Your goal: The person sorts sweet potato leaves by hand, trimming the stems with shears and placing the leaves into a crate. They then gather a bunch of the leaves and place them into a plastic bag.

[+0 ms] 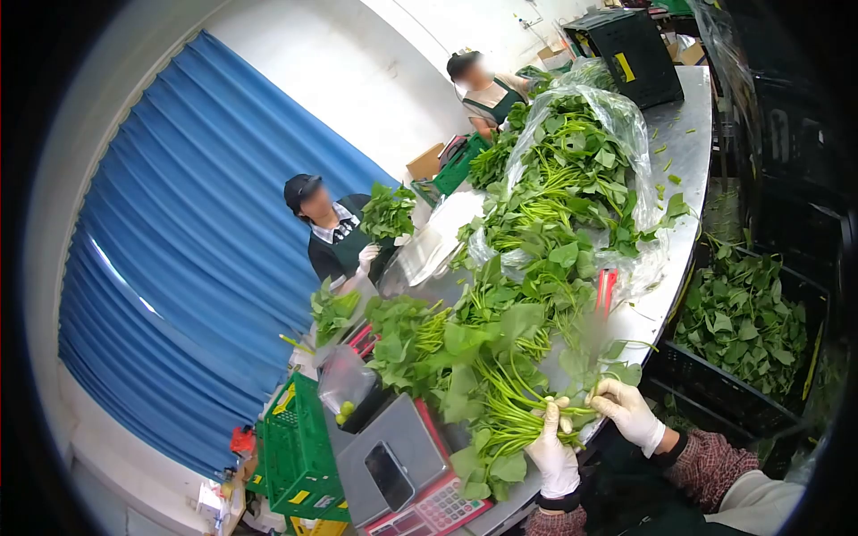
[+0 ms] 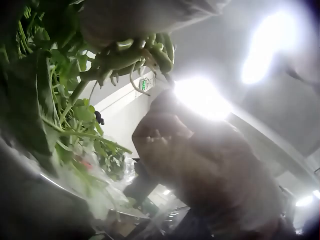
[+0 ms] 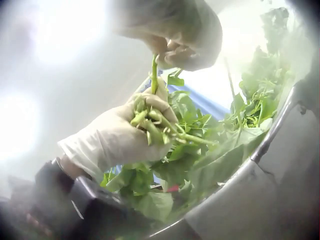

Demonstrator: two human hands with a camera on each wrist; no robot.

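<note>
In a white glove, my left hand [image 1: 554, 457] grips a bunch of leafy greens [image 1: 509, 411] by the stems near the table's front edge. Cut stem ends [image 3: 150, 122] poke out of that fist in the right wrist view. My right hand [image 1: 631, 416], gloved too, is just to the right of the bunch. Its fingertips pinch a single green stem [image 3: 154, 72] that rises from the left hand. From the left wrist view, the right hand [image 2: 205, 165] appears below the clutched stems [image 2: 135, 57]. Leaves of the bunch spread away over the tabletop.
A large heap of greens [image 1: 572, 179], partly in clear plastic, covers the metal table [image 1: 693, 134]. A red-handled tool [image 1: 608, 290] lies beyond my hands. At left are a scale [image 1: 442, 509] with a phone [image 1: 390, 475] and green crates [image 1: 304, 447]. Two people work opposite; a black crate [image 1: 733, 384] stands right.
</note>
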